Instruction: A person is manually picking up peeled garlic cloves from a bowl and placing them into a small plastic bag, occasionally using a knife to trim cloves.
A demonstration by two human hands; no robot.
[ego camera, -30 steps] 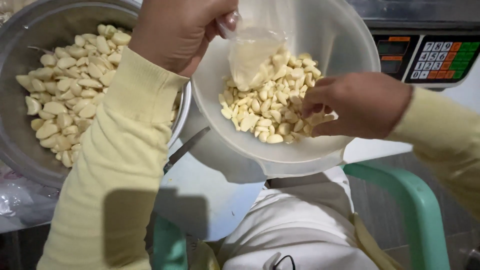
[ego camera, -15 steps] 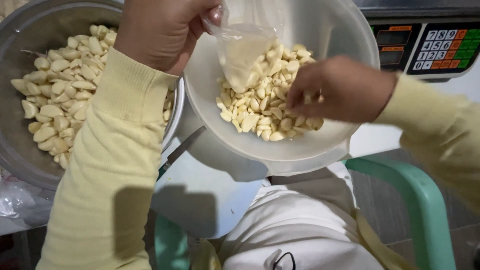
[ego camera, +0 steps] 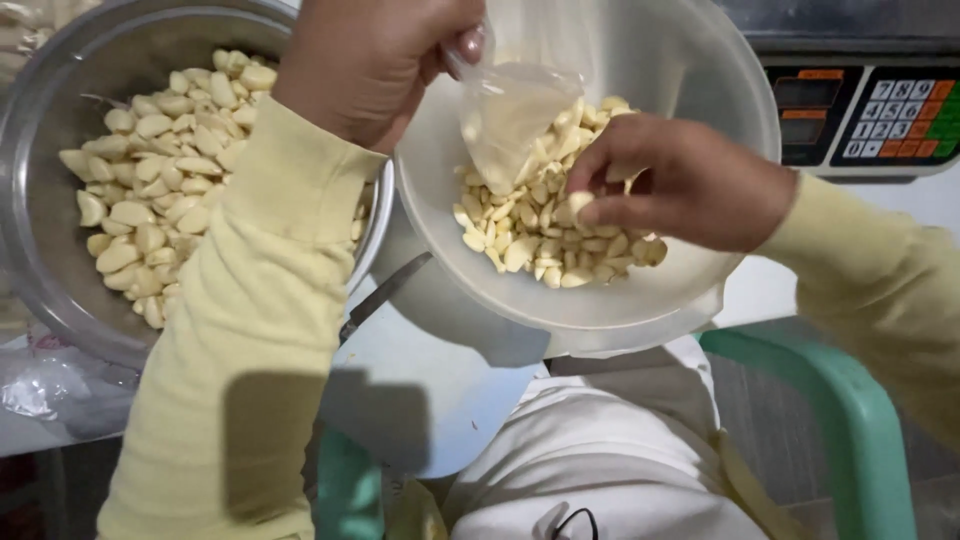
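Single view, head-worn camera: looks steeply down from close range onto the person's lap and forearms. White plastic bowl (ego camera: 640, 300) fills upper centre, steel bowl (ego camera: 40, 250) upper left, weighing scale (ego camera: 870, 110) cropped at upper right, green chair frame (ego camera: 850, 420) below.

A food shop or market stall: weighing scale (ego camera: 865, 110), bowls of peeled garlic (ego camera: 160, 180).
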